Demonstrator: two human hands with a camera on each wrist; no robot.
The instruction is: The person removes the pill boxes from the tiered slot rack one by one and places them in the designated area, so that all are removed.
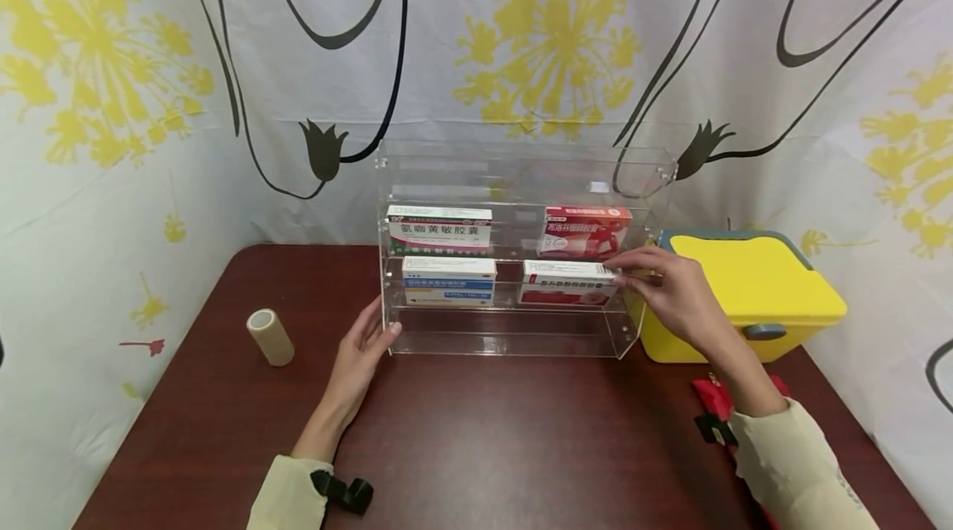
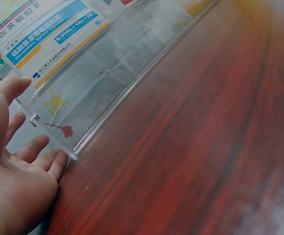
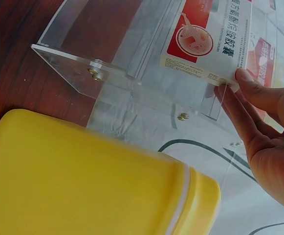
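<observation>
A clear acrylic tiered rack (image 1: 514,341) stands on the table with medicine boxes on two tiers. My left hand (image 1: 359,356) holds its left side panel, thumb on the inner side and fingers outside. On the lower filled tier, my right hand (image 1: 673,290) pinches the right end of a red-and-white medicine box (image 1: 567,285) between thumb and fingers; the right wrist view shows that box (image 3: 205,39) at its corner. Left of it sits a blue-and-white glucosamine box (image 1: 449,282). Above are a green-and-white box (image 1: 439,231) and a red box (image 1: 584,231).
A yellow bin with a grey-trimmed lid (image 1: 744,282) stands close to the rack's right side, under the right forearm. At the left stands a beige roll (image 1: 270,337). Something red (image 1: 715,398) lies partly beneath the right sleeve. Patterned cloth hangs behind the table.
</observation>
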